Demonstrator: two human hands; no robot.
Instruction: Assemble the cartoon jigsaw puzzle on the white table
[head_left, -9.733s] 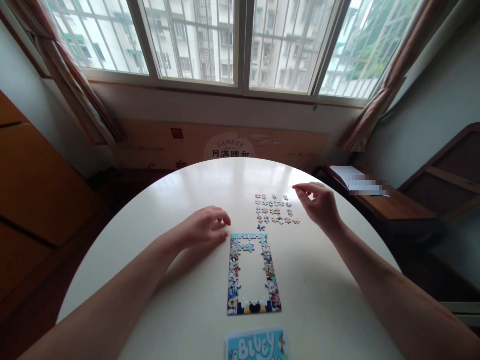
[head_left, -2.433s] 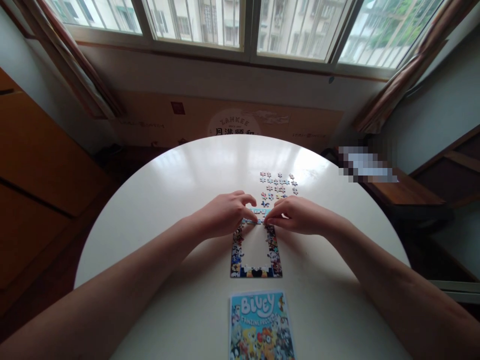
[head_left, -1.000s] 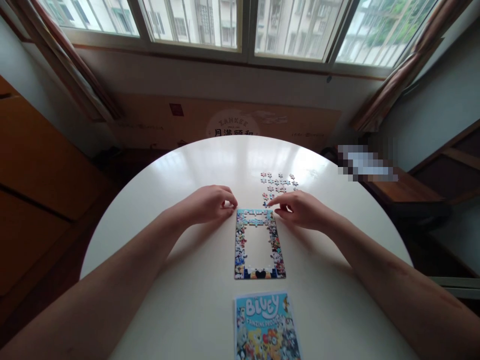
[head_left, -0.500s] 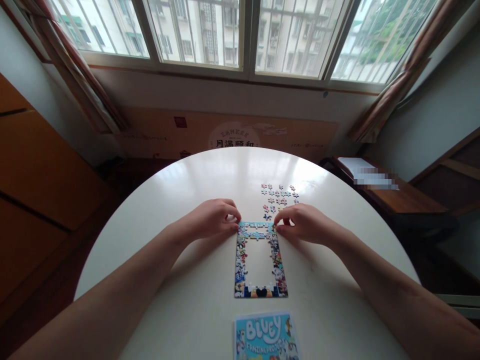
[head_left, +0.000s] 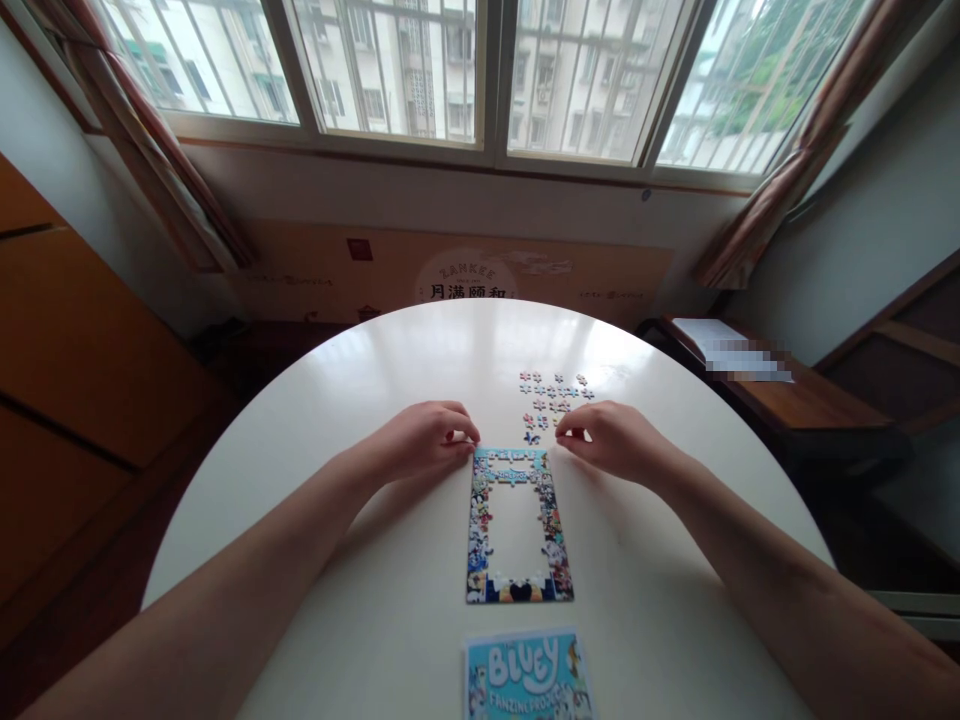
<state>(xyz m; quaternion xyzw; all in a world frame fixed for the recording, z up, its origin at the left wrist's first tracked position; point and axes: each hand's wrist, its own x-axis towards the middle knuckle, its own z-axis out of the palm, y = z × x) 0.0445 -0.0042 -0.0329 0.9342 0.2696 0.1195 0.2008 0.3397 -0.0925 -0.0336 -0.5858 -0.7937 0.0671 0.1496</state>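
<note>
A partly assembled jigsaw puzzle [head_left: 478,540] lies flat on the white table, its border joined around a bare middle. Across its upper part runs a light blue strip of joined pieces [head_left: 512,477]. At the top left corner, my left hand [head_left: 431,440] has its thumb and fingertips closed together against the edge. My right hand [head_left: 611,440] is just off the top right corner, its thumb and fingertips drawn into a pinch. Whatever may be between those tips is hidden. Loose jigsaw pieces [head_left: 539,405] lie face up beyond the puzzle, some close to my right hand.
A blue picture sheet [head_left: 525,670] lettered "Bluey" lies at the near side of the round table [head_left: 360,370]. To the right stands a wooden side table [head_left: 814,395] with white paper [head_left: 701,335] on it. Windows and a printed board are behind.
My right hand has come slightly away from the puzzle's top right corner, its fingers drawing closer together. My left hand stays by the top left corner. The view has shifted slightly.
</note>
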